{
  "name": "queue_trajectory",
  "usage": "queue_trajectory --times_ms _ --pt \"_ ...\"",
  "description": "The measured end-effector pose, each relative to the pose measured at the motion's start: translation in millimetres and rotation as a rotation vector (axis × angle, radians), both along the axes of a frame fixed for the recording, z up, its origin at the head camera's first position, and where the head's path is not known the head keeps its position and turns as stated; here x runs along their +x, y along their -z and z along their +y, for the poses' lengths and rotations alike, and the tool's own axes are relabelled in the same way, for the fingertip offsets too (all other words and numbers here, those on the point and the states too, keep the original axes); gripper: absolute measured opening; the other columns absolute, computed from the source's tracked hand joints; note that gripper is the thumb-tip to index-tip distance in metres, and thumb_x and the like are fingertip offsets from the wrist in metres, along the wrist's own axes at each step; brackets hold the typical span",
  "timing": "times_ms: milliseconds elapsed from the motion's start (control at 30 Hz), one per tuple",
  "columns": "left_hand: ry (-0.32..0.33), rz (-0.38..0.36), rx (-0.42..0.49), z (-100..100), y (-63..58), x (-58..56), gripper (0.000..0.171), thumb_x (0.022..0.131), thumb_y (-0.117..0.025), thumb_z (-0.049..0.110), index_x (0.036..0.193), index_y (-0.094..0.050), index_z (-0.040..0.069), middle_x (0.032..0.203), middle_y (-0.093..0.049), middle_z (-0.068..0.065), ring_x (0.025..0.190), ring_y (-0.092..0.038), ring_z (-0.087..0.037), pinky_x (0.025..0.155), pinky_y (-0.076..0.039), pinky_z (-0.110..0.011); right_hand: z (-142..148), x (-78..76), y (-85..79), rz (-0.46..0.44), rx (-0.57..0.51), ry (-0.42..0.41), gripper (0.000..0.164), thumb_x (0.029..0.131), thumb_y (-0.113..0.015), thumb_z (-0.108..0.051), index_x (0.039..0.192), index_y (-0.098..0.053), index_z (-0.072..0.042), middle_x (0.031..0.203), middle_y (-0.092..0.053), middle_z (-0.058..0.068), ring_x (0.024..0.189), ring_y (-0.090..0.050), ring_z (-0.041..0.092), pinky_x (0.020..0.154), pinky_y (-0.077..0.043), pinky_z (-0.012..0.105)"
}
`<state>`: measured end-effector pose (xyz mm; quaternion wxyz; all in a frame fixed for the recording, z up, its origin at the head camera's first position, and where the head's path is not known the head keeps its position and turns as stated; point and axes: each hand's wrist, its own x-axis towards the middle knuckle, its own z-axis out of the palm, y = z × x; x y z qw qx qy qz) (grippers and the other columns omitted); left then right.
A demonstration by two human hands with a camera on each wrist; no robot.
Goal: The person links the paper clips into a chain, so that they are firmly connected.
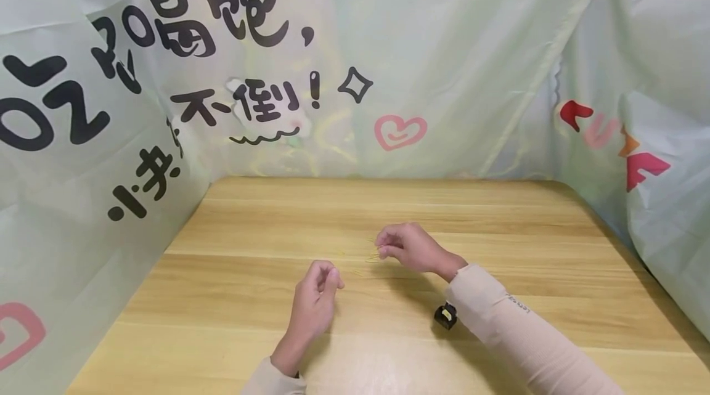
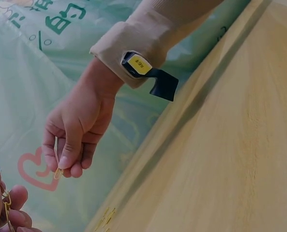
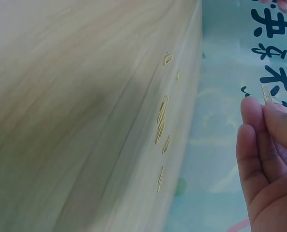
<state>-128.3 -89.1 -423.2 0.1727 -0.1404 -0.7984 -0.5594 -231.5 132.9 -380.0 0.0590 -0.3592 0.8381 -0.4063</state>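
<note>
Beige fabric sleeves enter the head view from below; the right sleeve (image 1: 532, 327) fills the lower right and bears dark lettering (image 1: 518, 304) too small to read. Below its cuff shows a black plastic wrist mount (image 1: 445, 316); on that arm, the left wrist view shows a yellow label (image 2: 138, 64) whose marks cannot be made out surely. Left of bottom centre, the left hand (image 1: 315, 302) points up the frame, fingers bent inward and thumb toward the right; at lower left of the left wrist view it grips a short chain of linked gold wire paper clips (image 2: 7, 208). Right of centre and apart from it, the right hand (image 1: 413, 249) reaches leftward, thumb and forefinger pinching a single gold wire paper clip (image 2: 58, 174), whose rounded end juts past the fingertips. Loose gold paper clips (image 3: 161, 118) lie scattered near the frame's centre on the pale wood-grain tabletop (image 1: 233, 296), some just beside the right fingertips. Behind hangs a pale green cloth (image 1: 471, 74), printed at upper left with black Chinese characters (image 1: 270, 0) including "喝饱" above "不倒!", and right of these, a pink outlined heart (image 1: 379, 132).
</note>
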Motion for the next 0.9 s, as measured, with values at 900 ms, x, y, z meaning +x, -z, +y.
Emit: queue_trajectory --times_ms 900 --pt "0.008 0.023 -0.021 0.7 0.3 1.9 0.010 0.102 -0.046 0.008 0.097 -0.053 0.003 0.080 -0.063 -0.002 0.076 -0.060 -0.019 0.079 -0.051 -0.035 -9.0 7.4 -1.1 -0.053 -0.052 0.006 0.012 0.093 -0.057 0.001 0.104 -0.062 0.002 0.077 -0.062 0.012 0.060 -0.052 0.011 0.050 -0.043 0.023"
